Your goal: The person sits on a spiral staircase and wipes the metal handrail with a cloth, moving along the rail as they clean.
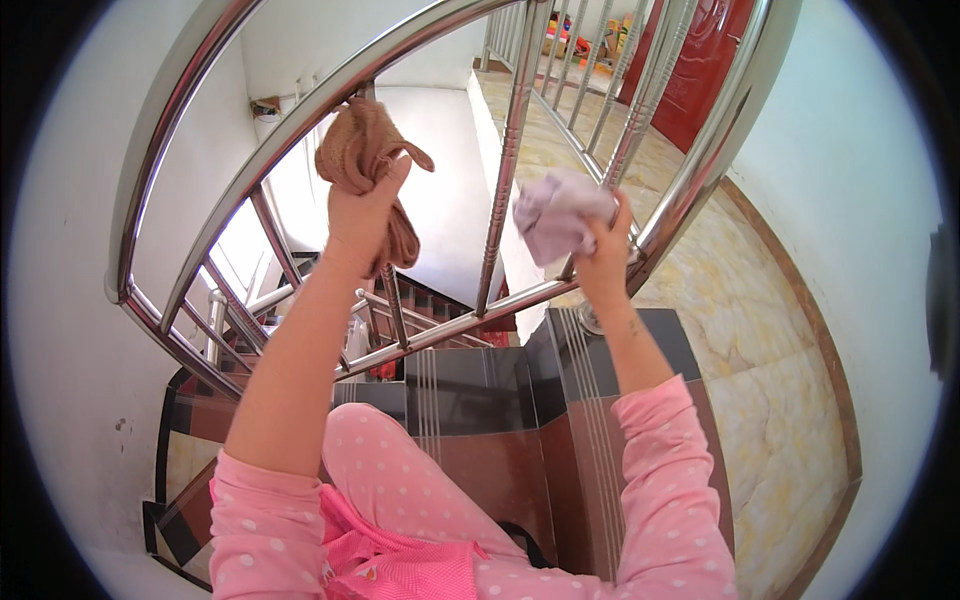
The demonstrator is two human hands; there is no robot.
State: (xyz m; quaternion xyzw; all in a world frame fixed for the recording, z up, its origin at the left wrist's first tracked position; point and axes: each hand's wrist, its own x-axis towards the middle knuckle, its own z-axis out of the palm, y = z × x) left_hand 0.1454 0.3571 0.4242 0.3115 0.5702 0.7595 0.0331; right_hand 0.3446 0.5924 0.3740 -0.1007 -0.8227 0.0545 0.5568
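Note:
My left hand (363, 214) grips a folded brown cloth (358, 142) around a metal baluster, just under the sloping stainless-steel handrail (285, 131). Part of the cloth hangs below my fingers. My right hand (606, 244) holds a bunched pale lilac cloth (561, 210), blurred, beside a ridged baluster (621, 154) near the bottom rail (525, 300). Whether the lilac cloth touches that baluster I cannot tell. Between my hands stands another ridged steel baluster (504, 172).
Dark red and black stair treads (487, 472) lie beneath me, with my bent knee (367, 435) over them. A marble-patterned landing (780, 390) is at the right, a red door (697, 75) beyond it. Through the railing, a lower flight of stairs (427, 300) shows.

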